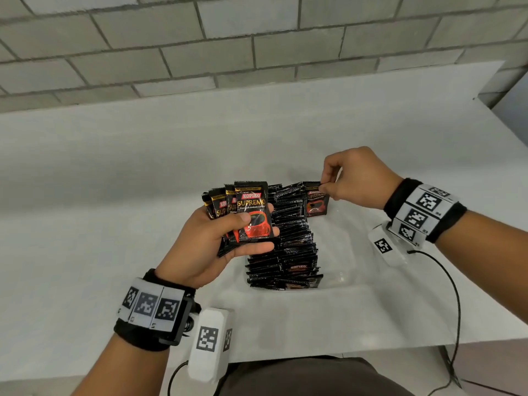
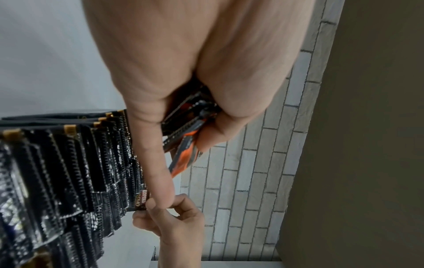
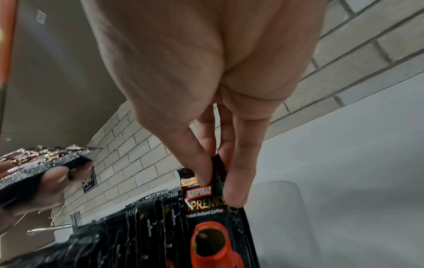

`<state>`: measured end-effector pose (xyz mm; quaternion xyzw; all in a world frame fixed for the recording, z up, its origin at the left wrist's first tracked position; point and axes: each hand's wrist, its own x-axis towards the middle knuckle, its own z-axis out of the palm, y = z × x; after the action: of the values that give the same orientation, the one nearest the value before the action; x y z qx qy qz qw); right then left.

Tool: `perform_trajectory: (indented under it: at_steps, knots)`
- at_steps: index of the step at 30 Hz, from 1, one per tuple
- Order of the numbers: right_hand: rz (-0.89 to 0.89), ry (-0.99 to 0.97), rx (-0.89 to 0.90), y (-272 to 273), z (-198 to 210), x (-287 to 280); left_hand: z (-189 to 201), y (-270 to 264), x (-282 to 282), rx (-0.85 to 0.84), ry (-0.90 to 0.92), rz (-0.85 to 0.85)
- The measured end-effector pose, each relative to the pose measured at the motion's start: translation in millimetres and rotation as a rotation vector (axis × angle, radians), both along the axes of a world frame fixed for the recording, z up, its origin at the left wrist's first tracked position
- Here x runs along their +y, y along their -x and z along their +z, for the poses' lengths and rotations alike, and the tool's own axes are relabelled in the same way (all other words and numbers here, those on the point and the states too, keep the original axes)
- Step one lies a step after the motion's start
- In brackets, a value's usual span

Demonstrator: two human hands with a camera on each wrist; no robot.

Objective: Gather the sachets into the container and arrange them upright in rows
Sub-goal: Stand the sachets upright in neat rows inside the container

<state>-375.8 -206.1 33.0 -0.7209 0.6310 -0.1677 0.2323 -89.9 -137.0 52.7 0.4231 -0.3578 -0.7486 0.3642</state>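
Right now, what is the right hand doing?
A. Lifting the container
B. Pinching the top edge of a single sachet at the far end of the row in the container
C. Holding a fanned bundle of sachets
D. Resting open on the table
B: the right hand pinches the top edge of one sachet at the far end of the row in the clear container, while the left hand holds the fanned bundle.

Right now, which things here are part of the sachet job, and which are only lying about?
Job:
- left hand holding a fan of sachets
- right hand pinching one sachet
- row of sachets
- clear container

Lying about:
- table
- brick wall
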Motion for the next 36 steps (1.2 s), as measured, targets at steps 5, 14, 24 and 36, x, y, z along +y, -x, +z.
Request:
perform_trajectory:
  at_steps: [5, 14, 24, 36]
  knots:
    - [0.032, -0.015, 0.024, -2.0, -8.9, -1.4, -1.3, -1.0, -0.7, 0.002, -0.001, 0.006]
    - [0.083, 0.138, 0.082, 2.6, -13.2, -4.9, -2.3, 0.9, -0.4, 0.002, 0.003, -0.002]
    - [0.095, 0.141, 0.126, 3.4, -21.4, -2.0, -2.1, 0.9, 1.2, 0.001, 0.002, -0.002]
    - [0.064, 0.175, -0.015, -10.9, 9.3, 15.1, -2.1, 6.4, -0.2, 0.025, -0.032, 0.006]
